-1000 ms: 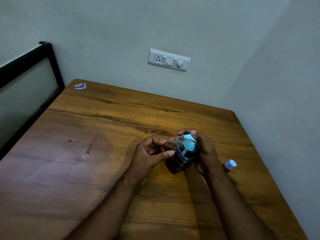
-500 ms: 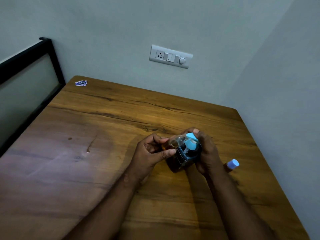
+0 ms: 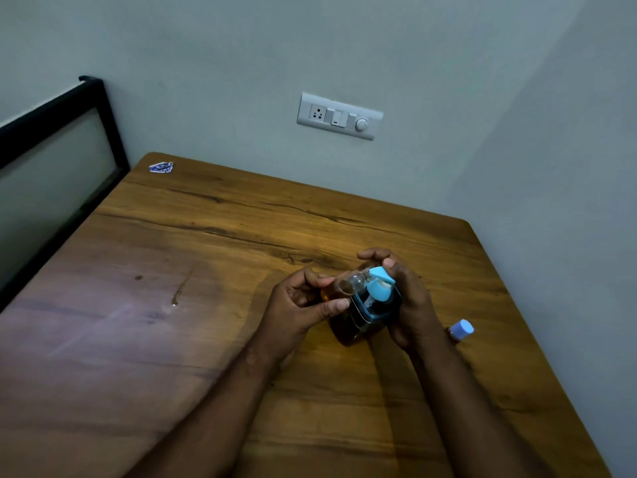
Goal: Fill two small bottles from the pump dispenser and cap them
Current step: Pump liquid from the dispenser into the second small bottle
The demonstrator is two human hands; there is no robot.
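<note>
While amber liquid darkens the blue-topped pump dispenser (image 3: 365, 312) near the table's (image 3: 206, 236) right edge, left hand (image 3: 300, 305) fingers pinch a tilted small bottle (image 3: 348, 286) at its spout; right hand (image 3: 406, 301) wraps the pump.

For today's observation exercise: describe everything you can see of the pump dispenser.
The pump dispenser is a squarish, clear-looking bottle of dark amber liquid with a light blue pump head. It stands on the wooden table, tilted. The right hand wraps its far side, fingers on the pump head; the left hand holds a small clear bottle at its spout.
</note>
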